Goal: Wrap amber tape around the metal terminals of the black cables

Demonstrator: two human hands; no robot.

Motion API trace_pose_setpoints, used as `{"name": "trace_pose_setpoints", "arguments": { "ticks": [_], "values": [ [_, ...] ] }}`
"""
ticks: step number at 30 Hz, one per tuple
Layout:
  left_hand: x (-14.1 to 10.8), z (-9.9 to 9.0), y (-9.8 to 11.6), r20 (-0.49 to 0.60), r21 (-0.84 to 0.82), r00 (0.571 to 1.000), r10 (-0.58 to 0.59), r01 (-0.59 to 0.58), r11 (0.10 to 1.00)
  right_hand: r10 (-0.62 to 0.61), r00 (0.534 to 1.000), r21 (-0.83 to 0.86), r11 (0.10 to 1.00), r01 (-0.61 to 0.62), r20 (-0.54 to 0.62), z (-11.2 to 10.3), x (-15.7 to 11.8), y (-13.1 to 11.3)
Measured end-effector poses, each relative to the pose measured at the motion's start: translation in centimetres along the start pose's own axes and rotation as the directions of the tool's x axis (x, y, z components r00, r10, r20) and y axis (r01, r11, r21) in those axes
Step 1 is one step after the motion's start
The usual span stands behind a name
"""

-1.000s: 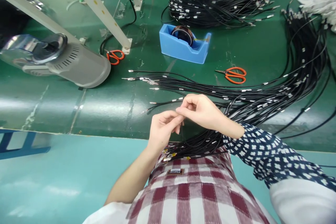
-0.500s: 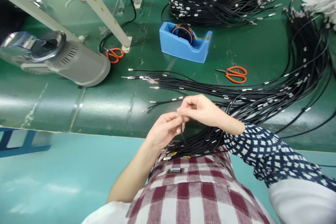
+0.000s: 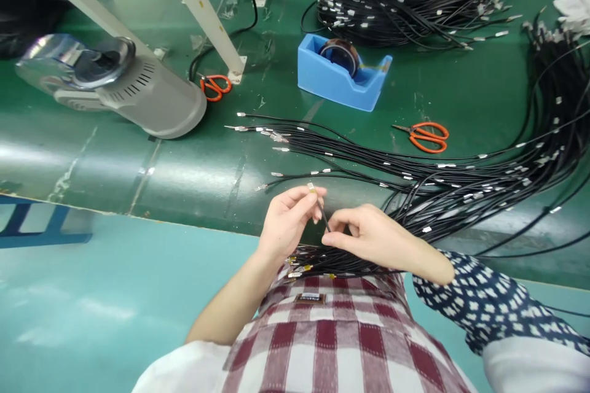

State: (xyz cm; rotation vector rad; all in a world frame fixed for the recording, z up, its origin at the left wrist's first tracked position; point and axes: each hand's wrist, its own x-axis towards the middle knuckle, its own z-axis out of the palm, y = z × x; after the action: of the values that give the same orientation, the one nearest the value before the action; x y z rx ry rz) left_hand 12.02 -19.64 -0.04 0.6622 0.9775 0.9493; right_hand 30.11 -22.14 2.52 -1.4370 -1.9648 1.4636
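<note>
Near the table's front edge, my left hand (image 3: 288, 221) pinches a black cable (image 3: 324, 216) just below its tip, where a small pale connector and a bit of yellow show. Lower on the same cable, my right hand (image 3: 364, 233) has its thumb and fingers closed round it. A bundle of black cables (image 3: 350, 263) with yellow-marked ends lies at my lap, below both hands. Beyond my hands, more black cables (image 3: 369, 156) with white tags stretch across the table to the right.
A blue tape dispenser (image 3: 341, 89) and orange-handled scissors (image 3: 428, 136) lie further back. Coiled cables (image 3: 391, 3) sit behind them. At the left are a grey machine (image 3: 157, 98), a second pair of scissors (image 3: 216, 87) and a white metal post (image 3: 203, 12).
My right hand has moved down and away from my left fingertips, along the cable. The connector end now shows above my left hand. The whole view has shifted slightly.
</note>
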Motion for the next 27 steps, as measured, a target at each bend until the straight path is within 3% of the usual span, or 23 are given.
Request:
{"name": "trace_pose_setpoints", "arguments": {
  "ticks": [4, 12, 16, 19, 22, 27],
  "values": [
    [0.0, 0.0, 0.1, 0.013, -0.041, 0.999, -0.051, 0.051, 0.998, 0.028, 0.998, 0.055, 0.998, -0.031, 0.049, 1.1, -0.4, 0.0],
    [-0.2, -0.6, 0.9, 0.162, -0.107, 0.976, -0.144, 0.163, 0.981, -0.001, 0.994, 0.121, 0.993, -0.013, 0.113, 0.9, -0.4, 0.3],
    [-0.2, -0.5, 0.3, 0.120, -0.082, 0.989, -0.081, 0.091, 0.992, 0.001, 0.984, 0.317, 0.947, -0.058, 0.178, 1.2, -0.4, 0.8],
    [-0.3, -0.2, -0.1, 0.047, -0.044, 0.999, 0.003, -0.001, 0.999, 0.019, 0.966, 0.454, 0.880, -0.139, 0.259, 1.2, -0.2, 1.2],
    [-0.3, -0.1, -0.3, 0.046, -0.008, 0.998, 0.039, -0.038, 0.999, 0.011, 0.942, 0.560, 0.801, -0.209, 0.336, 1.1, 0.2, 1.7],
    [-0.4, -0.4, -0.8, 0.040, 0.085, 0.999, 0.028, -0.031, 0.996, -0.010, 0.919, 0.553, 0.802, -0.228, 0.394, 1.4, 0.3, 1.7]
  ]
}}
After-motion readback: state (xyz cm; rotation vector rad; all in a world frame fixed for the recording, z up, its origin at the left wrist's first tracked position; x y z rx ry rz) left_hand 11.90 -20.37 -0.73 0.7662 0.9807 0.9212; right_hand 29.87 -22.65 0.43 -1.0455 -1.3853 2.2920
